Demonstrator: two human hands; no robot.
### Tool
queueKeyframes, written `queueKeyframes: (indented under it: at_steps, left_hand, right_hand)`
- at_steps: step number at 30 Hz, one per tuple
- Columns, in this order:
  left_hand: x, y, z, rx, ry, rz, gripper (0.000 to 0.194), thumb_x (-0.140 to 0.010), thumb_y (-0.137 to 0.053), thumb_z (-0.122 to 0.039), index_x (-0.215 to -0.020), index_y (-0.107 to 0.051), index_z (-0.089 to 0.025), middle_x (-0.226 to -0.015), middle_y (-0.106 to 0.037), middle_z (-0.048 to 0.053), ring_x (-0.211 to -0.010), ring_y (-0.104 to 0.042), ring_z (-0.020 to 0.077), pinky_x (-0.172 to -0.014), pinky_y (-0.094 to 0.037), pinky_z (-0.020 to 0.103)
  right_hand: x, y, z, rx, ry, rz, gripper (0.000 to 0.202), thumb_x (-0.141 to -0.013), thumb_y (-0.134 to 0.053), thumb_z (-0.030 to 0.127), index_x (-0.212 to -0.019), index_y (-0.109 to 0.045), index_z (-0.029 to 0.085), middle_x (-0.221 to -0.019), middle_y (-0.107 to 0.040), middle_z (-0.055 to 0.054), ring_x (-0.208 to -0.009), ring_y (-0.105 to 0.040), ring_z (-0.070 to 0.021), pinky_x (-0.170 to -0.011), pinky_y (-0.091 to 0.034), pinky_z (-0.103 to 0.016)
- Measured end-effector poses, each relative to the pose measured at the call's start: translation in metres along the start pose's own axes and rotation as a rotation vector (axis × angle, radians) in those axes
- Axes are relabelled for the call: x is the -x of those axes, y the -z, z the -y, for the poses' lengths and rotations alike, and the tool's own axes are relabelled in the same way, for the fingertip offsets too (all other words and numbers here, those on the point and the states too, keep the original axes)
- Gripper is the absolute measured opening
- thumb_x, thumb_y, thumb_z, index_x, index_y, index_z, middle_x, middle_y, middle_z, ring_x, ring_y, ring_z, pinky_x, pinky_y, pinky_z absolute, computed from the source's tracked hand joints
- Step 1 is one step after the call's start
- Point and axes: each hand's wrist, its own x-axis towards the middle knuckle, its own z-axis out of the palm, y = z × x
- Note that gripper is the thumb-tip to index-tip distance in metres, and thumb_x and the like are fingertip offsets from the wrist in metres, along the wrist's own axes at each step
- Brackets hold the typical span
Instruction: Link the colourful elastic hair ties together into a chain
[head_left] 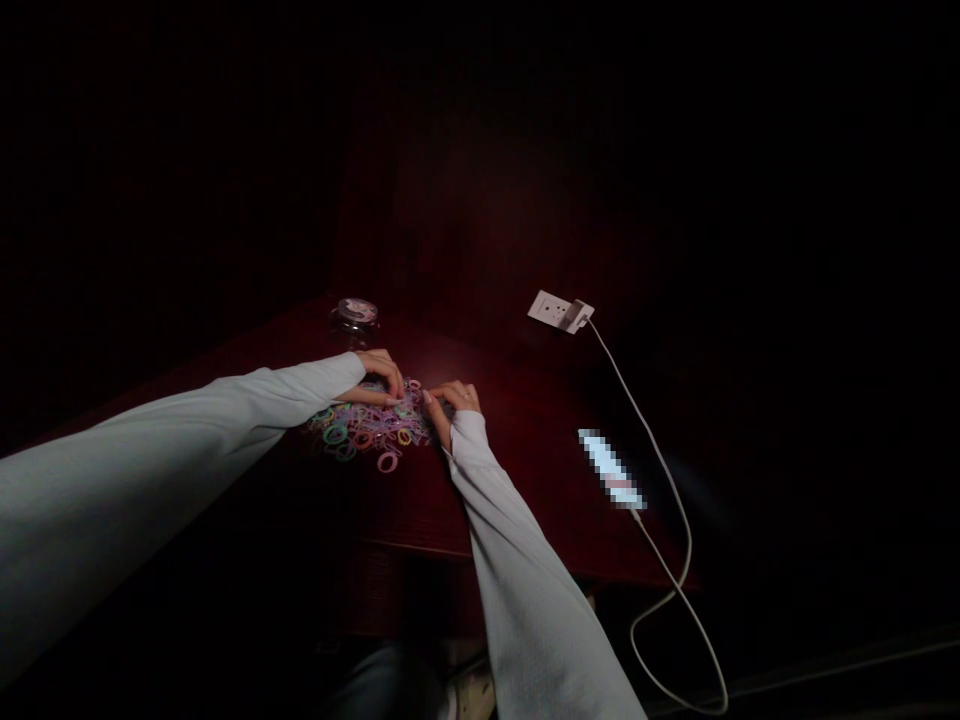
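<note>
A heap of small coloured bands (pixel 365 437) is spread on the dark red table (pixel 540 460), beneath and between the two hands, where it can be reached from both sides. The left hand (pixel 381 375) is set over the far left part of the heap, its fingers bent and its thumb stretched along the bands; whether a band is gripped cannot be told. The right hand (pixel 454 400) is placed at the right edge, with thumb and forefinger brought near each other, and whether anything is pinched there cannot be told either. Both hands are held low, probably so that single thin pieces can be picked at. A pink ring (pixel 387 463) is seen at the near edge of the heap. A clear round container (pixel 356 314) is stood just beyond the left hand, perhaps so that it is kept close but out of the way. A phone (pixel 609 470) is laid well to the right, joined by a white cable (pixel 646 420) to a charger (pixel 579 316) at the socket plate (pixel 550 309); slack is left in the loop. The phone's screen is pixelated, and no brand, label or writing can be read anywhere
</note>
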Motion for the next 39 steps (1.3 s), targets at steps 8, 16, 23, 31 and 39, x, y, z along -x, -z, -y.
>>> queueKeyframes:
  at_steps: [8, 16, 23, 31, 39]
  left_hand:
    - [0.001, 0.003, 0.007, -0.090, 0.094, -0.076, 0.040, -0.097, -0.062, -0.059, -0.087, -0.075, -0.023, -0.100, -0.080, 0.005, -0.100, -0.068, 0.0200, -0.103, -0.046, 0.036]
    - [0.012, -0.013, -0.016, -0.263, 0.651, -0.235, 0.063, -0.102, -0.033, -0.066, -0.145, -0.062, -0.029, -0.165, -0.051, 0.008, -0.150, -0.049, 0.0323, -0.124, -0.034, 0.054]
    - [0.074, -0.053, -0.062, -0.556, 0.942, -0.186, 0.101, -0.079, -0.061, -0.080, -0.164, -0.042, -0.028, -0.179, -0.022, 0.012, -0.162, -0.025, 0.0448, -0.128, -0.027, 0.059]
    - [0.055, -0.075, -0.058, -0.575, 0.753, -0.188, 0.103, -0.077, -0.072, -0.067, -0.164, -0.037, -0.023, -0.179, -0.020, 0.015, -0.161, -0.028, 0.0439, -0.128, -0.031, 0.054]
    - [0.054, -0.087, -0.029, -0.385, 0.458, -0.379, 0.077, -0.084, -0.073, -0.050, -0.154, -0.047, -0.030, -0.175, -0.032, 0.009, -0.153, -0.046, 0.0368, -0.122, -0.047, 0.052]
  right_hand:
    - [-0.003, -0.004, -0.020, -0.162, -0.202, -0.272, 0.033, -0.099, -0.057, 0.047, -0.083, -0.073, 0.024, -0.097, -0.073, -0.006, -0.098, -0.063, -0.0234, -0.100, -0.048, -0.039]
    - [-0.006, -0.072, -0.007, -0.158, -0.424, -0.292, 0.024, -0.098, -0.054, 0.033, -0.080, -0.066, 0.024, -0.116, -0.072, -0.015, -0.121, -0.063, -0.0307, -0.104, -0.051, -0.047]
    - [-0.016, -0.081, 0.006, -0.144, -0.562, -0.357, 0.027, -0.102, -0.050, 0.031, -0.084, -0.068, 0.022, -0.129, -0.066, -0.022, -0.128, -0.063, -0.0322, -0.105, -0.053, -0.047]
    - [-0.038, -0.068, -0.024, -0.323, -0.331, -0.265, 0.027, -0.099, -0.056, 0.029, -0.076, -0.069, 0.021, -0.127, -0.072, -0.011, -0.124, -0.065, -0.0207, -0.113, -0.047, -0.033]
    - [-0.046, -0.069, -0.012, -0.326, -0.346, -0.184, 0.022, -0.097, -0.062, 0.030, -0.077, -0.069, 0.025, -0.113, -0.077, -0.002, -0.112, -0.068, -0.0172, -0.107, -0.050, -0.028]
